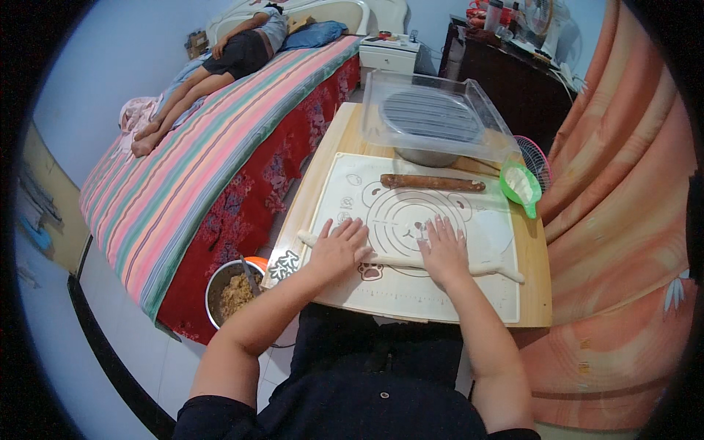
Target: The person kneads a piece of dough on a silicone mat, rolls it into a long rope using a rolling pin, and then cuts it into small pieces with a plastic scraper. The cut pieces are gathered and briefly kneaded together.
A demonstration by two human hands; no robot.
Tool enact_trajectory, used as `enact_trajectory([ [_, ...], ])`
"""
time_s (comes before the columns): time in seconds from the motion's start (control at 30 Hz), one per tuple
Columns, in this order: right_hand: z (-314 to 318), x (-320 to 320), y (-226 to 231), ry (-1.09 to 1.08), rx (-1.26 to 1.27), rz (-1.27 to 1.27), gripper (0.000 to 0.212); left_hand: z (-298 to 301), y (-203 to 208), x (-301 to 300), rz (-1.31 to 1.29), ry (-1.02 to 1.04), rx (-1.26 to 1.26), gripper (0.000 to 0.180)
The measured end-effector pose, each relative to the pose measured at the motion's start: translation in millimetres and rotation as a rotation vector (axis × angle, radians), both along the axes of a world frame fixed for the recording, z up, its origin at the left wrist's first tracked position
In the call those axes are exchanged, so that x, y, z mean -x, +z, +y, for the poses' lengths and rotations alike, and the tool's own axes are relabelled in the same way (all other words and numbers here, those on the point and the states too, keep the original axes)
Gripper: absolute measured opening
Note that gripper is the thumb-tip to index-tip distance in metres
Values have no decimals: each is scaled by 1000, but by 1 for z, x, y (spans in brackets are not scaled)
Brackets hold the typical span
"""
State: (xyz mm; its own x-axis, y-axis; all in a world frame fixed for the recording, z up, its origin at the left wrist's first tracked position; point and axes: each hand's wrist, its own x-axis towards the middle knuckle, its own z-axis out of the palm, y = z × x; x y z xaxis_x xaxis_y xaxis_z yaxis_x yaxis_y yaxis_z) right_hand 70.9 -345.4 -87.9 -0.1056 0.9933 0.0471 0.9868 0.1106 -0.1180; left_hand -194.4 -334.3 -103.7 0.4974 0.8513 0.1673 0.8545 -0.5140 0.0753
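A dark shirt (345, 414) fills the foreground as I look down from a distance through the head camera. A striped bed (213, 136) stands well off to the left of the left hand (341, 243). A wooden table (534, 293) lies below that hand and the right hand (444, 249). Between wood and palms is a white mat (477, 297); should it grip poorly, I judge, a hard push could slide or wrinkle it. A clear bin (490, 117) sits well beyond the fingertips. Left of the left forearm, beside the table, an open bucket (210, 295) holds a crumbly brown mix; a wide elbow could catch it, though I cannot tell how near it is in depth.

Neither hand is clenched on anything: both lie palm down, fingers spread, over a long rope of dough (396, 260) that runs beneath them and shows between and outside them. How hard they press, I cannot tell. Uneven pressure could thin the stretch between the palms until it tears; the right tip, at the mat's edge, could stick to bare wood. Ahead of the fingertips, a loose pin (433, 182) could roll if bumped. Beyond the right hand, near the table's edge, an outward sweep could spill the powder in a green scoop (530, 210).
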Motion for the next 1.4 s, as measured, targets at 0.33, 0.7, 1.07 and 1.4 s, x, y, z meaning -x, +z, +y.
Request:
enact_trajectory([
  [0.33,-20,56,-8,176,-27,4,54,-33,-8,-44,-191,-100,107,59],
  [0.7,10,46,-4,-56,-69,98,54,12,-2,-37,-141,109,-78,55],
  [1.07,-68,17,-5,154,-5,73,56,-35,-8,11,-92,-6,51,62],
  [1.4,-75,-1,4,207,86,-26,59,-55,-3,33,-62,-38,38,64],
])
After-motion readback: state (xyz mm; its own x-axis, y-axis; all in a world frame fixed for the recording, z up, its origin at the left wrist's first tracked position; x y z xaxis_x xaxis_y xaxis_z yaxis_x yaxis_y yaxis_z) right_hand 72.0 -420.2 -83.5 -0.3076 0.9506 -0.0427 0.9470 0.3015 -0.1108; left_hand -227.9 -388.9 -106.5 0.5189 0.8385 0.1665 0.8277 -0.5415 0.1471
